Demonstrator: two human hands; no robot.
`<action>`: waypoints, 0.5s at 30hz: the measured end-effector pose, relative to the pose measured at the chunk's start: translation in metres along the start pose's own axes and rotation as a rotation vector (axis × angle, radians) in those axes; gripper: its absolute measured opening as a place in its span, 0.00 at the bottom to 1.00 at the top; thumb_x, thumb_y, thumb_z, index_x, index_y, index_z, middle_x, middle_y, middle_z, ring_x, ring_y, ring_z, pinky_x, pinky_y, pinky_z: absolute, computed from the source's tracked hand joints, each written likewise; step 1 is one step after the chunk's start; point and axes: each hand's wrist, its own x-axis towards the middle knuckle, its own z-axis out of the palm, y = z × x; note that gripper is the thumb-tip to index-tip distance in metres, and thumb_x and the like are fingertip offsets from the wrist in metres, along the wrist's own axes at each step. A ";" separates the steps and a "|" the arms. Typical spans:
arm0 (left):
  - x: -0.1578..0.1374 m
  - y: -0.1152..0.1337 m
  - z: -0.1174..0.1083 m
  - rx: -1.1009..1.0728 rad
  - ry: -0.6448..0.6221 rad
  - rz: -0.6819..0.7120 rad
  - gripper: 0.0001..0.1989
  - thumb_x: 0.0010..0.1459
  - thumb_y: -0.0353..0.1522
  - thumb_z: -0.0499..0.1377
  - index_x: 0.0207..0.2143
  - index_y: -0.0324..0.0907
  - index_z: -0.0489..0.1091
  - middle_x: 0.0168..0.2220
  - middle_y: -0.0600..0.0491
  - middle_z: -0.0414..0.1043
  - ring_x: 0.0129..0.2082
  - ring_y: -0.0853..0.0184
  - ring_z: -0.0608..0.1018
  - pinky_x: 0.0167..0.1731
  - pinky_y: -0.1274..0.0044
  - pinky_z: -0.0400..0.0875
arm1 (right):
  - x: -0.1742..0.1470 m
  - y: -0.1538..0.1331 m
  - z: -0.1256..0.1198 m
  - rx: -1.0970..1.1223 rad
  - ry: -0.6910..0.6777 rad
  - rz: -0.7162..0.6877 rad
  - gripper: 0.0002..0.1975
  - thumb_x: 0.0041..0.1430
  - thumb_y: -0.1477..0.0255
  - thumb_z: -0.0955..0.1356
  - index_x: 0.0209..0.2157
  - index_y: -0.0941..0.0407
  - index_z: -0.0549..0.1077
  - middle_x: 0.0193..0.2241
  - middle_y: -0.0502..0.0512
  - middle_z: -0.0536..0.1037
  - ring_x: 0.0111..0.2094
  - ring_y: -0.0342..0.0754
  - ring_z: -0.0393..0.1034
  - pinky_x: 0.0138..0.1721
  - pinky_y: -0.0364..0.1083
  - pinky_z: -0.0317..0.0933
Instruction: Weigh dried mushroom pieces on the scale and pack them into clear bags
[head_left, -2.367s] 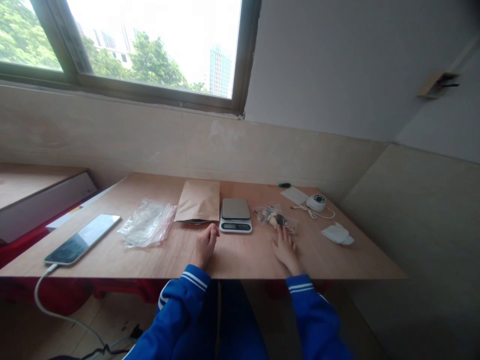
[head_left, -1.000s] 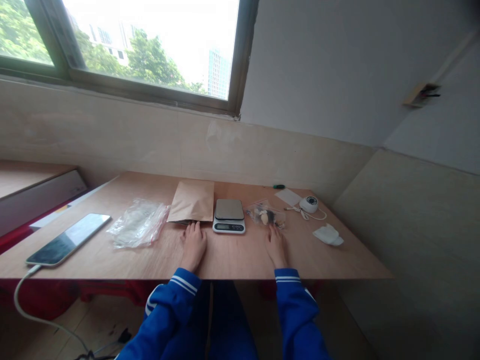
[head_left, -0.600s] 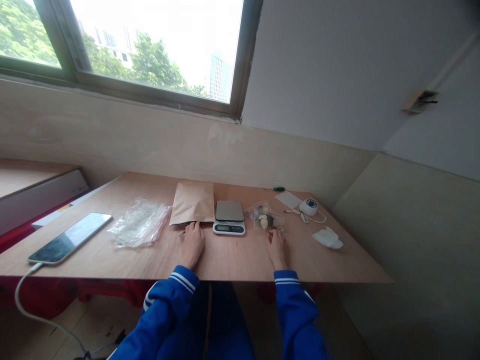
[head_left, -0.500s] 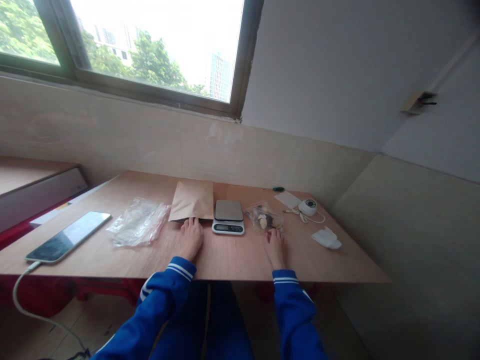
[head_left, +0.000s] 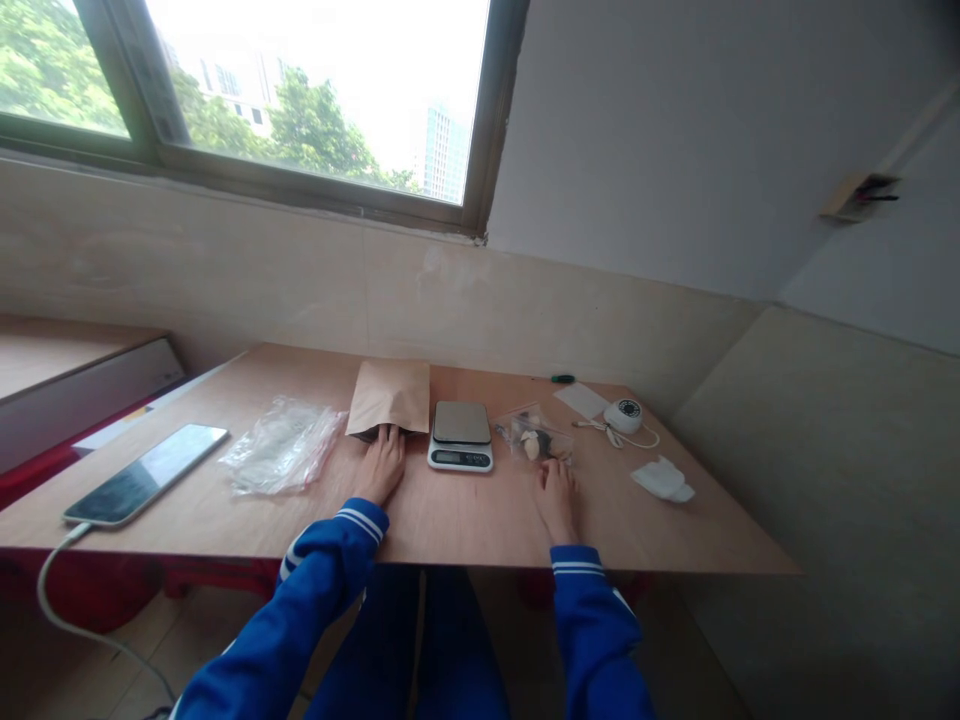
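A brown paper bag (head_left: 390, 393) lies on the table with its dark mouth toward me. My left hand (head_left: 384, 468) is at that mouth, fingers extended and their tips just inside the opening; what they touch in there is hidden. My right hand (head_left: 557, 492) rests on the tabletop with loosely bent fingers apart, at the near edge of a clear zip bag (head_left: 534, 440). Pale and dark pieces show inside this bag, too small to name. Between the hands stands a white digital scale (head_left: 460, 437), nothing on its plate.
Several clear plastic bags (head_left: 281, 447) lie left of the paper bag, beside a phone (head_left: 150, 473) on a charging cable. To the right are a white camera-like device (head_left: 622, 415) with a cord, crumpled tissue (head_left: 663, 480), white paper (head_left: 582, 401) and a green-handled tool (head_left: 562, 379).
My left fingertips have slipped into the paper bag's mouth, which gapes wider now. My right hand stays by the zip bag. The whole view has shifted slightly.
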 end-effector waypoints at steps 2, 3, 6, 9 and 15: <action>0.004 0.000 -0.002 0.074 -0.057 -0.057 0.20 0.61 0.26 0.39 0.45 0.31 0.67 0.43 0.35 0.70 0.40 0.58 0.75 0.39 0.69 0.68 | 0.000 -0.001 -0.001 0.017 0.006 0.005 0.07 0.60 0.77 0.60 0.35 0.58 0.69 0.35 0.57 0.74 0.39 0.51 0.65 0.40 0.47 0.51; 0.007 -0.001 -0.003 0.103 -0.085 -0.094 0.20 0.60 0.25 0.39 0.42 0.30 0.68 0.40 0.36 0.71 0.39 0.57 0.75 0.38 0.69 0.68 | 0.000 -0.002 -0.002 0.024 0.005 0.011 0.08 0.60 0.77 0.60 0.35 0.58 0.69 0.35 0.57 0.74 0.39 0.51 0.65 0.40 0.47 0.51; 0.012 0.000 -0.004 0.132 -0.115 -0.125 0.20 0.60 0.26 0.40 0.36 0.30 0.71 0.35 0.36 0.72 0.39 0.54 0.75 0.40 0.66 0.66 | 0.001 -0.003 -0.004 0.033 -0.014 0.031 0.08 0.59 0.77 0.60 0.36 0.58 0.69 0.36 0.57 0.74 0.40 0.51 0.65 0.40 0.47 0.51; 0.013 0.001 -0.002 0.147 -0.110 -0.137 0.20 0.59 0.30 0.43 0.35 0.30 0.73 0.37 0.35 0.73 0.42 0.50 0.73 0.44 0.63 0.63 | 0.002 -0.004 -0.007 0.029 -0.042 0.043 0.07 0.59 0.77 0.60 0.35 0.58 0.69 0.36 0.57 0.74 0.41 0.52 0.65 0.41 0.48 0.51; 0.012 0.001 -0.003 0.138 -0.062 -0.196 0.19 0.58 0.30 0.46 0.36 0.28 0.74 0.37 0.33 0.73 0.40 0.51 0.75 0.40 0.66 0.64 | 0.001 -0.003 -0.007 0.029 -0.038 0.024 0.08 0.59 0.76 0.60 0.35 0.58 0.69 0.36 0.58 0.73 0.40 0.52 0.65 0.41 0.48 0.51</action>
